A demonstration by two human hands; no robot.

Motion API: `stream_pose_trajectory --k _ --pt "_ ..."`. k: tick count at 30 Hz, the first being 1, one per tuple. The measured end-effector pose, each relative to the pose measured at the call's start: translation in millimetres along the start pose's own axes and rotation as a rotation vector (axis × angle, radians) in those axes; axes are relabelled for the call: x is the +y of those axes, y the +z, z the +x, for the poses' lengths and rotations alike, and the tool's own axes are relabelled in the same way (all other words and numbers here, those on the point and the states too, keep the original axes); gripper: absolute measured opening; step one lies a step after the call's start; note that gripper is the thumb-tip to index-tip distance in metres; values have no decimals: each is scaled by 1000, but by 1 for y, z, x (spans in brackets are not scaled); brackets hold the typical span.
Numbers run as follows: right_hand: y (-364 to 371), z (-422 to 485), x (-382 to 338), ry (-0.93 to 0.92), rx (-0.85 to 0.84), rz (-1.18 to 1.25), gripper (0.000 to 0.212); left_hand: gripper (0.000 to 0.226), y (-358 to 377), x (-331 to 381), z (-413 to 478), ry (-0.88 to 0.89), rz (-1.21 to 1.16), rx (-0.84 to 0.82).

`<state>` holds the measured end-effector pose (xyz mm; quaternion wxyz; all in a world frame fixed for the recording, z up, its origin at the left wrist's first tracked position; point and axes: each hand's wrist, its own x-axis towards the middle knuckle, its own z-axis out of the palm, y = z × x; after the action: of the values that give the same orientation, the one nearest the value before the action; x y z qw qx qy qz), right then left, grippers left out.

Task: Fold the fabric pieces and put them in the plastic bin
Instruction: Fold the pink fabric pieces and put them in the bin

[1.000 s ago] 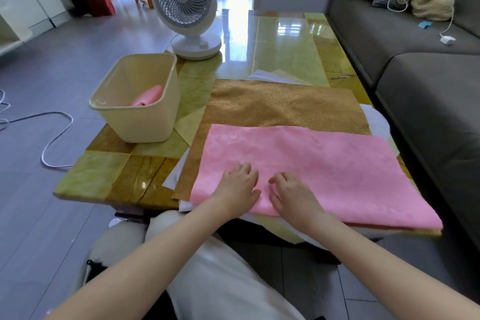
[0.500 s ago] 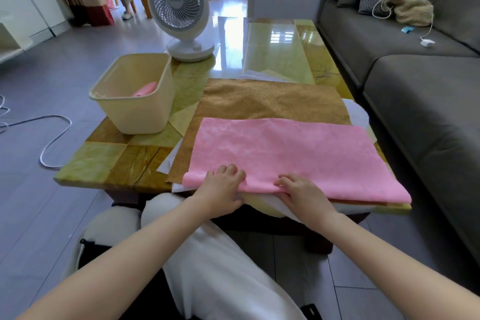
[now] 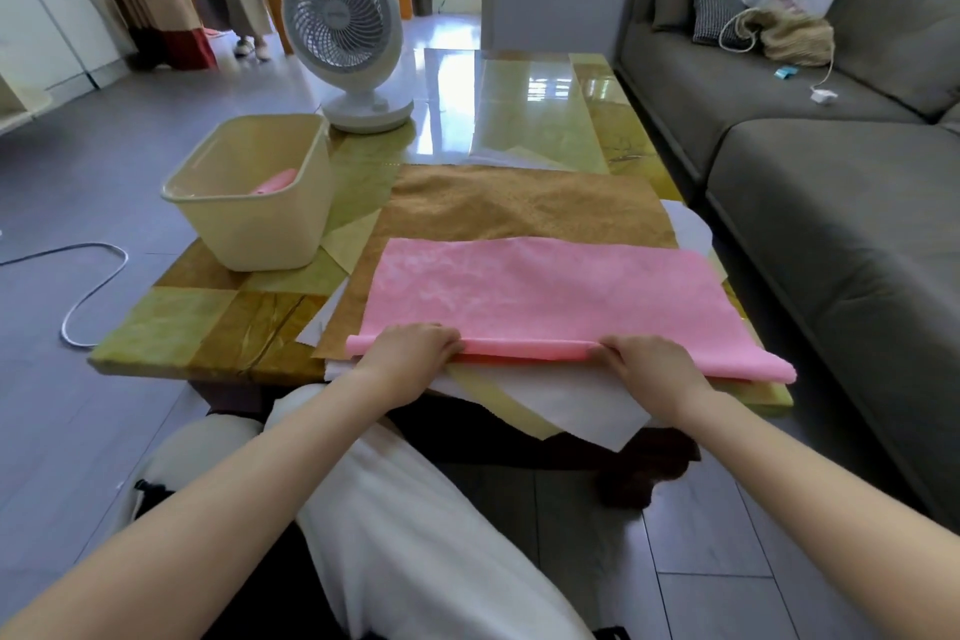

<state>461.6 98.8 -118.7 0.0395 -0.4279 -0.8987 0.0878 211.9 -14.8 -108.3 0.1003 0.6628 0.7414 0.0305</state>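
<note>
A pink fabric piece (image 3: 545, 291) lies spread on top of a brown-gold fabric (image 3: 519, 203) on the table. Its near edge is curled up into a small roll. My left hand (image 3: 410, 351) grips that rolled edge near its left end, and my right hand (image 3: 649, 364) grips it further right. White and pale yellow fabric pieces (image 3: 561, 400) hang over the table's near edge under the pile. The cream plastic bin (image 3: 249, 224) stands at the left of the table with a folded pink piece (image 3: 272, 182) inside.
A white desk fan (image 3: 343, 42) stands behind the bin. The glossy green-brown table (image 3: 208, 327) runs away from me. A grey sofa (image 3: 831, 203) lines the right side. A white cable (image 3: 88, 296) lies on the floor at left. A person's feet (image 3: 249, 48) show far back.
Both hands went from lying flat on the pink fabric to gripping its near edge, which is now lifted and curled over. The hands have spread apart.
</note>
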Motion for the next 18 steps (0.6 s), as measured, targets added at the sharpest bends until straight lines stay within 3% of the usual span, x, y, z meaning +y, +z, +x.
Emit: stream_pose_trajectory --k 10,15,18 --pt "-15 5 21 76 -3 -55 29 18 -11 -10 2 -44 -19 -49" --pt "-31 27 23 52 30 -83 28 29 -34 -13 19 -44 -83 -179" --pt "-34 50 22 67 83 -112 27 27 -43 -20 38 -59 -36 -150"
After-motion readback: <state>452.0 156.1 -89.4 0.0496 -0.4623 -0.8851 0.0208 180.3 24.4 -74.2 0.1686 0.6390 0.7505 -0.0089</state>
